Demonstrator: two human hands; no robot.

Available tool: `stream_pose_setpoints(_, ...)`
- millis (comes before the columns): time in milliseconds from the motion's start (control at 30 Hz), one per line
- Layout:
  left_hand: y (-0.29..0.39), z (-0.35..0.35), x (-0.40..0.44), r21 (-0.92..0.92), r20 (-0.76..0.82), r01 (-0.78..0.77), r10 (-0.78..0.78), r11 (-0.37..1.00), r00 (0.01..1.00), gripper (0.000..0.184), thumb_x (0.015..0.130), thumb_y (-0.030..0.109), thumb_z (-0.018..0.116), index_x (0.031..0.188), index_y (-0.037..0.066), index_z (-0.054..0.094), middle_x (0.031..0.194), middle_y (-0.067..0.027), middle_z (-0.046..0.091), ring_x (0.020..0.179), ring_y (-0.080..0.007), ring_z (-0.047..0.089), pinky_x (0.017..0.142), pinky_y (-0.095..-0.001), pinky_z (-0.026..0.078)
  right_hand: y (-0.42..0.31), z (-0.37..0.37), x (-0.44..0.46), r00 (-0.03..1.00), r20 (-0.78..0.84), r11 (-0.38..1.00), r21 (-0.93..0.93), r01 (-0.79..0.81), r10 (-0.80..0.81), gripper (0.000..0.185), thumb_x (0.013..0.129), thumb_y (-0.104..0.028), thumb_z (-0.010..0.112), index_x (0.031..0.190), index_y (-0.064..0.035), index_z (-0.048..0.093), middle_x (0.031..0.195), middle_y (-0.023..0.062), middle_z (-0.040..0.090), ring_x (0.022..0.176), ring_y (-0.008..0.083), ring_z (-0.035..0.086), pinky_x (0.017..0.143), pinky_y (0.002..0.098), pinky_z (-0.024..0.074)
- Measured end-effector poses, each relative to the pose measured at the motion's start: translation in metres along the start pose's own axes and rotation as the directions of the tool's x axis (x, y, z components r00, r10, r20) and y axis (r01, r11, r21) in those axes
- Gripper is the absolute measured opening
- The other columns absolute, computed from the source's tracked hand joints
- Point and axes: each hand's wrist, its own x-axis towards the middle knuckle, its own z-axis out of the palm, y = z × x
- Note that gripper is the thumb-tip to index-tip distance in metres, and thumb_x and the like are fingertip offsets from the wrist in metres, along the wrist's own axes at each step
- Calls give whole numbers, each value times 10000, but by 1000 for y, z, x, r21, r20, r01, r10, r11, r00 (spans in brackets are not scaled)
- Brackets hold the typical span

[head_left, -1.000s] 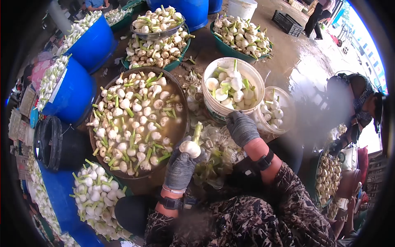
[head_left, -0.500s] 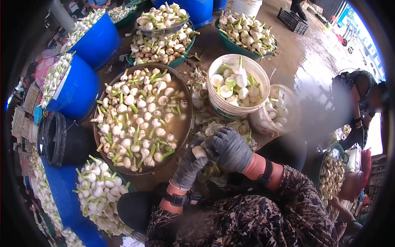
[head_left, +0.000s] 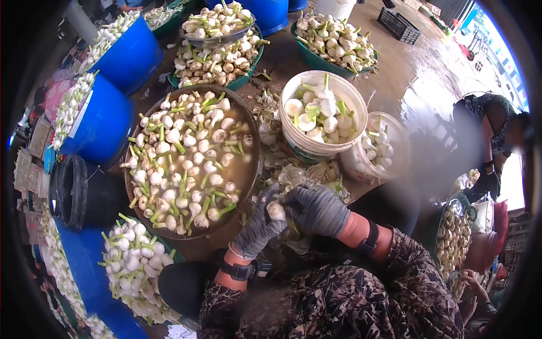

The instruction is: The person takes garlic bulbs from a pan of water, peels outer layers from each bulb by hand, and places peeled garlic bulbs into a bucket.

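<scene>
My gloved left hand [head_left: 259,227] is wrapped round a garlic bulb [head_left: 276,211], whose pale rounded end faces up. Close against the bulb is my gloved right hand [head_left: 319,209], fingers bent together; what its fingertips grip is hidden. Left of my hands, a wide round tub [head_left: 254,195] holds garlic bulbs in murky water. Beyond my right hand stands a white bucket [head_left: 293,134] with cleaner white bulbs, and a smaller white bucket [head_left: 353,164] with bulbs touches it. Loose peelings [head_left: 288,175] lie between the tub and my hands.
Green basins of garlic [head_left: 333,42] stand at the back, near a black crate [head_left: 398,25]. Blue tubs [head_left: 101,116] and a black bucket [head_left: 70,192] are at the left. A heap of white garlic [head_left: 135,265] sits lower left. Another person [head_left: 490,121] bends at the right.
My right hand has moved from the bucket's rim to the bulb in my left hand. The bulb has turned, its green stem no longer visible. The standing person at the back has left view.
</scene>
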Motion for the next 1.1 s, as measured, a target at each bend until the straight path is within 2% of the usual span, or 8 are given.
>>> stream_pose_setpoints(133, 21, 10, -3, 397, 46, -160, 154, 904, 987, 771, 782, 162, 695, 1456, 35, 343, 1040, -18, 492, 950, -151, 475, 952, -285, 412, -8, 7, 1, 996, -28, 981, -177, -84, 80, 152, 869, -205, 652, 914, -60, 637, 800, 185, 653, 758, 393, 633, 661, 452, 510)
stream_pose_setpoints(233, 21, 14, -6, 324, 56, -56, 40, 944, 998, 730, 796, 123, 644, 1454, 35, 339, 1041, -11, 495, 948, -151, 482, 953, -283, 411, 21, 20, 6, 990, -40, 984, 116, -132, 137, 157, 848, -192, 663, 930, -61, 637, 802, 190, 647, 751, 394, 633, 654, 456, 507)
stream_pose_setpoints(333, 21, 10, -4, 413, 2, -227, 249, 882, 969, 684, 830, 130, 627, 1447, 36, 349, 1097, -15, 525, 994, -141, 501, 962, -279, 411, 1, 5, 1, 993, -117, 998, 56, -7, 14, 165, 832, -187, 677, 936, -65, 641, 817, 169, 647, 754, 383, 626, 657, 447, 504)
stream_pose_setpoints(433, 3, 0, -4, 199, 7, -41, 40, 979, 999, 638, 871, 179, 626, 1434, 36, 361, 1237, -44, 543, 1098, -136, 504, 988, -294, 412, -1, 0, -1, 960, -67, 940, -234, 250, -272, 170, 803, -224, 711, 926, -118, 663, 821, 89, 651, 760, 308, 634, 694, 417, 511)
stream_pose_setpoints(600, 9, 5, -5, 52, 74, 52, -55, 997, 996, 532, 961, 191, 560, 1439, 60, 365, 1228, -39, 548, 1052, -119, 511, 928, -279, 446, 8, 8, -4, 984, 22, 916, -361, 173, -177, 127, 767, -215, 694, 846, -123, 659, 803, 96, 656, 729, 319, 644, 640, 430, 523)
stream_pose_setpoints(933, -12, 5, -5, 189, 152, -12, -17, 982, 988, 486, 995, 165, 525, 1436, 46, 357, 1286, -54, 534, 1128, -139, 499, 1004, -305, 407, 6, 17, -7, 996, 56, 966, -244, 85, -74, 155, 828, -210, 673, 835, -82, 586, 734, 162, 634, 691, 382, 625, 621, 487, 497)
stream_pose_setpoints(1067, -22, 10, 3, -127, 99, -94, 106, 988, 989, 442, 983, 241, 543, 1346, -1, 469, 1114, -19, 600, 1016, -113, 531, 925, -273, 445, 17, 30, -7, 997, -80, 995, -95, -4, -4, 226, 807, -168, 720, 798, -43, 532, 692, 145, 590, 639, 318, 586, 598, 403, 471)
stream_pose_setpoints(1100, -18, 10, -1, 85, 81, -149, 142, 985, 987, 436, 985, 255, 527, 1329, -9, 483, 1129, -32, 606, 1020, -120, 538, 922, -280, 448, 31, 37, -7, 998, -61, 997, -64, -32, 28, 221, 828, -160, 713, 829, -39, 529, 708, 127, 597, 640, 281, 581, 604, 389, 468)
